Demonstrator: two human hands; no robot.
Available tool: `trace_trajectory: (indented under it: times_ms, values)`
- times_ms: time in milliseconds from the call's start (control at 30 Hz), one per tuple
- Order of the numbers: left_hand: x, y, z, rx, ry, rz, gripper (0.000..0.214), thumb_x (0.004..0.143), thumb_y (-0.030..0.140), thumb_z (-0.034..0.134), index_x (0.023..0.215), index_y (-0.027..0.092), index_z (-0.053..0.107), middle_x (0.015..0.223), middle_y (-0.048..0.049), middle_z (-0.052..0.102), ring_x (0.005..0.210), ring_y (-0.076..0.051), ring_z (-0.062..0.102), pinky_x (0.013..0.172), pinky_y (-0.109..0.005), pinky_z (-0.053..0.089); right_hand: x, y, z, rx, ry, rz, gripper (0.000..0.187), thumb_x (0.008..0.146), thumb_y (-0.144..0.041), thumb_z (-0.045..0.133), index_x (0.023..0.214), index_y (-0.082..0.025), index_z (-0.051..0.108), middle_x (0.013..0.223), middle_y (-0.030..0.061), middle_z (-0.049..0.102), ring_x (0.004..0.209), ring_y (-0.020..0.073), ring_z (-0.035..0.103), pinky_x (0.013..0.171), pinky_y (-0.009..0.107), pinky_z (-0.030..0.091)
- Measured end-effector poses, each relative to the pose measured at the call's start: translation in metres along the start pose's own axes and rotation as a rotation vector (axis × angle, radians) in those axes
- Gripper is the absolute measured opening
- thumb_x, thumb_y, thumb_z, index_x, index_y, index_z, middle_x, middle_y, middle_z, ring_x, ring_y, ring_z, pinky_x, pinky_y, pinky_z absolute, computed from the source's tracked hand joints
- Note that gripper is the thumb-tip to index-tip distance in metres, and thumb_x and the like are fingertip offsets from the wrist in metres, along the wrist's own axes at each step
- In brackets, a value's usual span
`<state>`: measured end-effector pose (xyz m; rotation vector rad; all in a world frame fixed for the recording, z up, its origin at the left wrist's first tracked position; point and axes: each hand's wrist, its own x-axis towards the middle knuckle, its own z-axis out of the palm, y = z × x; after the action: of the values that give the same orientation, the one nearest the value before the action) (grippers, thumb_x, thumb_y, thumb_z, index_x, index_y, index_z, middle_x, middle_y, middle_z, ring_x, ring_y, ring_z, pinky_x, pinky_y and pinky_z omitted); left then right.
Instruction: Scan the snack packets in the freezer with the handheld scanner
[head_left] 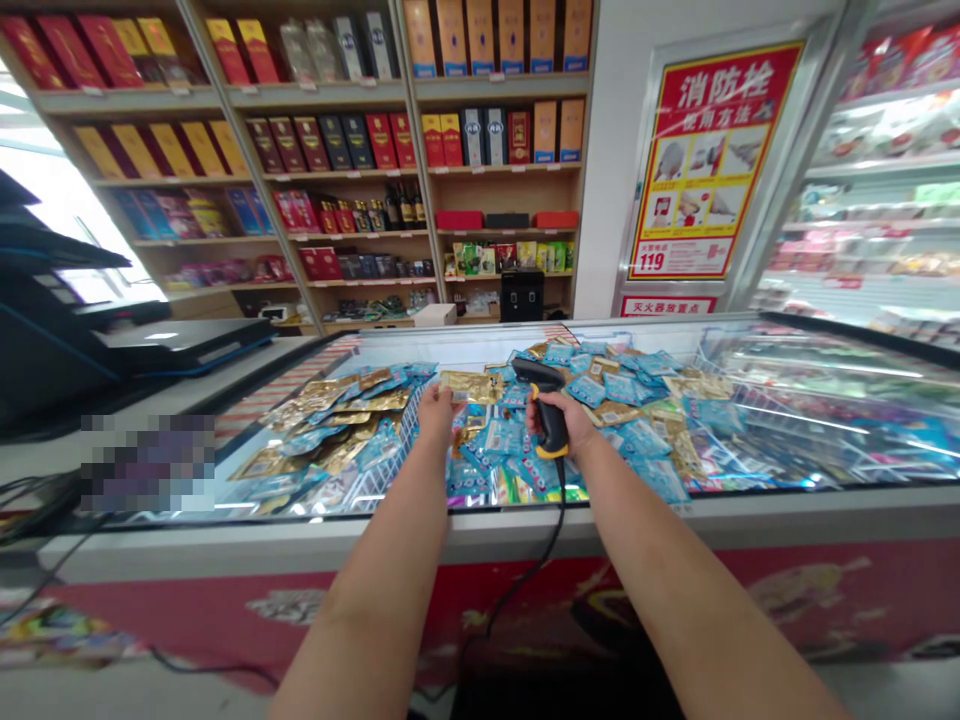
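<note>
My right hand (pixel 576 425) is wrapped round a black and yellow barcode scanner (pixel 553 425), its head tilted up to the left. A black cable runs down from its handle. Pinched at one end in my left hand (pixel 437 415) is a gold snack packet (pixel 474 385), which extends to the right towards the scanner. Beneath both hands, many blue packets (pixel 504 437) and gold ones lie heaped on the glass top of a chest freezer. Another heap of gold and blue packets (pixel 337 425) lies to the left of my left hand.
A white wire basket edge (pixel 386 470) shows beside the left heap. The freezer's front rim (pixel 300 545) runs across, nearest me. A counter with a dark flat device (pixel 199 345) stands at left. Behind are shelves of boxed goods (pixel 337 143) and a red wall poster (pixel 716 160).
</note>
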<state>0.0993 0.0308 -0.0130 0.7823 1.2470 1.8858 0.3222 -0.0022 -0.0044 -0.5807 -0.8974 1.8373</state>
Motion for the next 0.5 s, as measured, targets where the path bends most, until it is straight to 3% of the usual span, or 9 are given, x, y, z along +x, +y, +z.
trace_trajectory:
  times_ms: [233, 500]
  values:
    - [0.0032, -0.0013, -0.0033, 0.167, 0.157, 0.159, 0.024, 0.067, 0.019, 0.059, 0.091, 0.018, 0.056, 0.062, 0.0057, 0.054, 0.051, -0.008, 0.049, 0.054, -0.021, 0.042, -0.0003, -0.0005, 0.0001, -0.085, -0.03, 0.042, 0.013, 0.075, -0.027, 0.059, 0.078, -0.014, 0.062, 0.06, 0.0019, 0.064, 0.046, 0.0125, 0.057, 0.043, 0.022, 0.044]
    - [0.0002, -0.0004, -0.0006, -0.127, 0.1, 0.117, 0.02, 0.064, 0.012, 0.058, 0.077, 0.02, 0.046, 0.064, 0.0057, 0.054, 0.061, -0.009, 0.059, 0.069, -0.025, 0.049, 0.003, 0.0015, -0.0028, -0.145, -0.051, 0.074, 0.013, 0.078, -0.027, 0.058, 0.079, -0.015, 0.06, 0.061, 0.001, 0.063, 0.043, 0.0113, 0.055, 0.04, 0.022, 0.042]
